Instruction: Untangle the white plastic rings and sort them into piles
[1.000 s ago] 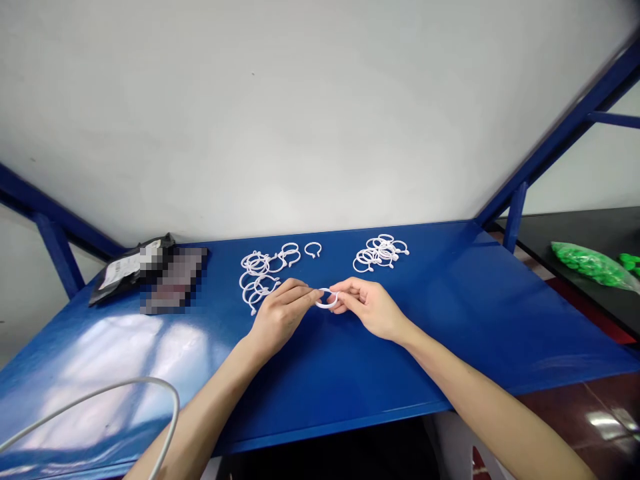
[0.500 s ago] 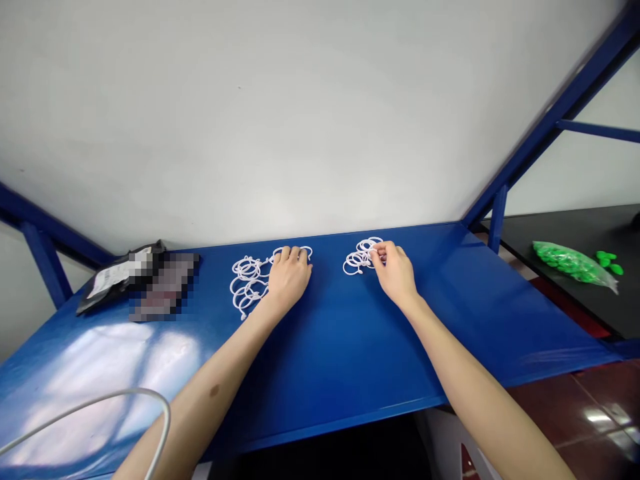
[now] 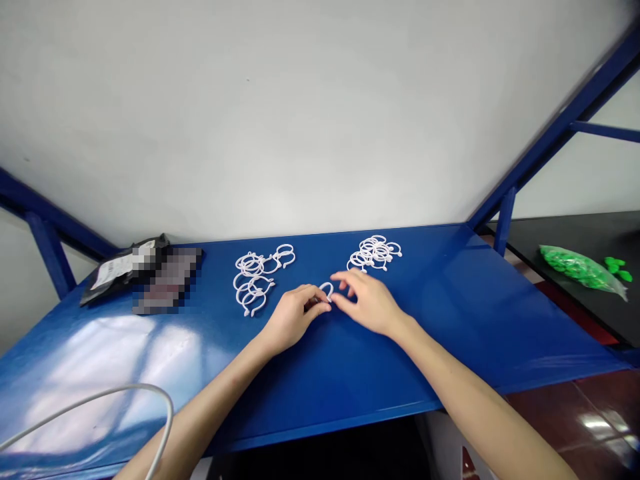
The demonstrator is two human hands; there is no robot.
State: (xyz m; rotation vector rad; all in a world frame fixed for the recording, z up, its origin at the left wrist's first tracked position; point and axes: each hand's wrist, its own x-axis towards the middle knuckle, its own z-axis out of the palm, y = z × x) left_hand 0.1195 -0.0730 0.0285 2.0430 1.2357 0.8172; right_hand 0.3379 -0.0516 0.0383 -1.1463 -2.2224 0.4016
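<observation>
My left hand (image 3: 297, 313) is closed in a pinch on a white plastic curtain ring (image 3: 327, 288), held just above the middle of the table. Right beside the ring, my right hand (image 3: 367, 300) has its thumb and fingers apart; whether its fingertips touch the ring I cannot tell. Beyond my left hand lies a loose pile of several open white rings (image 3: 253, 283) with small ball ends. A second heap of such rings (image 3: 377, 252) rests beyond my right hand.
The blue table (image 3: 350, 380) meets a pale wall. A black package (image 3: 120, 270) and a blurred flat packet (image 3: 167, 283) lie at left. A white cable (image 3: 100, 395) loops in front. At right, a bag of green pieces (image 3: 580, 267) sits on a black table.
Both hands have come away from the two piles toward the middle, nearer to me. A white curtain ring is now in my left hand. My right hand no longer touches the right heap.
</observation>
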